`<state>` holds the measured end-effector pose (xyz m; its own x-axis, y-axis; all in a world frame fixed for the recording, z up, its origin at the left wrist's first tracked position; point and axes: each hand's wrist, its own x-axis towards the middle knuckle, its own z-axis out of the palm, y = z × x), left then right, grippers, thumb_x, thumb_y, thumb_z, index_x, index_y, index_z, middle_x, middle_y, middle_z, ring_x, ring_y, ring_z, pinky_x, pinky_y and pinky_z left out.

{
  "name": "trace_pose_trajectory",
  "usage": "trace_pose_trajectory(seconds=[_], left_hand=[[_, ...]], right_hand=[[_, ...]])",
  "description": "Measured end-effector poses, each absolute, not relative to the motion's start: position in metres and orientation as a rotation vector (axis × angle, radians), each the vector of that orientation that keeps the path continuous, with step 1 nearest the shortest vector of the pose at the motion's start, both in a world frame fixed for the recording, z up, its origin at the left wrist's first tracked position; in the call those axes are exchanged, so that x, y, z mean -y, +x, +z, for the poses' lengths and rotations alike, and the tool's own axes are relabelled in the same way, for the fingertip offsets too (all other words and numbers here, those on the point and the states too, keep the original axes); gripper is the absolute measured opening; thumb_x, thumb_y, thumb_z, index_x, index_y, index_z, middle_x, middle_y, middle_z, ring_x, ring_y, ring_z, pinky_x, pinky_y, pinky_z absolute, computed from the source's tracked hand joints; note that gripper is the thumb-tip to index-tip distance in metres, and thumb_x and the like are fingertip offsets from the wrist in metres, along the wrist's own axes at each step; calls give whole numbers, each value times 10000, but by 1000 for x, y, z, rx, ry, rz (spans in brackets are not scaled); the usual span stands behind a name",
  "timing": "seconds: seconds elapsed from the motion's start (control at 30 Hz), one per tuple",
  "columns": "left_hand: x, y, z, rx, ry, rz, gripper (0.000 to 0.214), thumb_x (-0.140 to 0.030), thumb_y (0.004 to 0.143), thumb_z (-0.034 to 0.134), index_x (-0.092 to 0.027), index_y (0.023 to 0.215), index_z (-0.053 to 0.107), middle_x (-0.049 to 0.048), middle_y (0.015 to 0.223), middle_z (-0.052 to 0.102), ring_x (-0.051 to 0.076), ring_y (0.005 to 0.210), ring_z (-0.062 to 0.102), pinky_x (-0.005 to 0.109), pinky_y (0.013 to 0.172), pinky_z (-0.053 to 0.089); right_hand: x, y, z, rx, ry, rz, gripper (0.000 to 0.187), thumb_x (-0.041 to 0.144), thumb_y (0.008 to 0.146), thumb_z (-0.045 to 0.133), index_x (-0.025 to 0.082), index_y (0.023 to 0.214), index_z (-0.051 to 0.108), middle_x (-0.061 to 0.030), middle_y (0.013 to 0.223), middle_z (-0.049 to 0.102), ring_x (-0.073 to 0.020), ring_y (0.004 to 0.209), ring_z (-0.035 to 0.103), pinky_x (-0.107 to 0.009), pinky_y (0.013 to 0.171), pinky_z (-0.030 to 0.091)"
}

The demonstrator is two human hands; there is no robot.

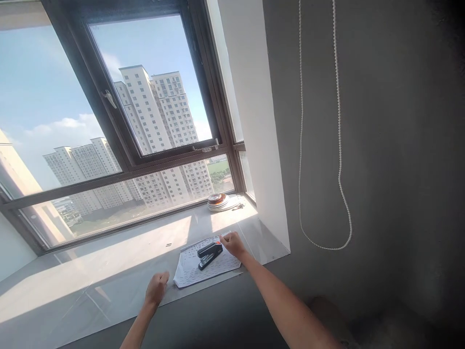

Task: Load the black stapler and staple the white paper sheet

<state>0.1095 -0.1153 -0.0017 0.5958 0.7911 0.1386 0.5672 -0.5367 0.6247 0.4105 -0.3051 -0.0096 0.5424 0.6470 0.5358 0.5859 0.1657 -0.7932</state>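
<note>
A black stapler [209,255] lies slantwise on a stack of printed paper sheets [191,276] on the window sill. My right hand [234,244] is over the right part of the sheets, its fingers curled closed and its thumb side beside the stapler's upper right end. A small red spot shows there. Whether the fingers hold anything is hidden. Just left of the sheets, my left hand [157,287] is closed in a loose fist above the sill's front edge. No object shows in it, and it is apart from the paper.
Stacked round discs or plates [218,202] stand in the sill's far right corner. A small item [168,245] lies left of the sheets. A dark-framed window [134,167] rises behind the sill [119,276]. At right a beaded cord [339,145] hangs before a grey wall.
</note>
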Motion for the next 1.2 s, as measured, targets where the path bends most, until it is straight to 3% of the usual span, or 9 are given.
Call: trace_pose_trajectory(seconds=[0.13,0.3,0.57,0.93,1.2], left_hand=[[109,101,-1,-867,2159,580,381,-445,848,322,-257,589,116,-30,584,151,144,515,190,316,547,228],[96,96,-3,-645,1811,587,425,-426,799,459,-254,621,112,-66,615,88,108,507,108,282,503,161],[88,117,2,-648,1597,587,599,-581,825,621,-252,623,162,-109,535,100,56,408,107,228,433,135],[75,113,10,-613,1321,619,671,-481,808,712,-242,645,106,-113,529,78,51,407,71,212,397,197],[75,111,10,-599,1275,614,643,-459,864,680,-238,620,127,-106,507,107,56,392,102,209,394,213]], right_hand=[[306,416,-10,1058,-1419,203,583,428,907,536,238,509,155,64,514,125,-78,507,133,-265,583,333],[307,424,-10,900,-1354,350,527,456,858,546,254,538,180,73,492,125,-79,486,113,-266,478,205],[308,431,-12,850,-1292,545,505,466,804,613,260,545,232,90,452,168,-62,420,131,-255,427,98],[312,432,-8,818,-1178,630,554,444,744,706,275,568,209,108,480,123,-58,402,165,-246,407,111],[315,438,-12,822,-1088,724,633,389,655,803,272,609,183,123,528,125,-43,449,152,-237,433,135]])
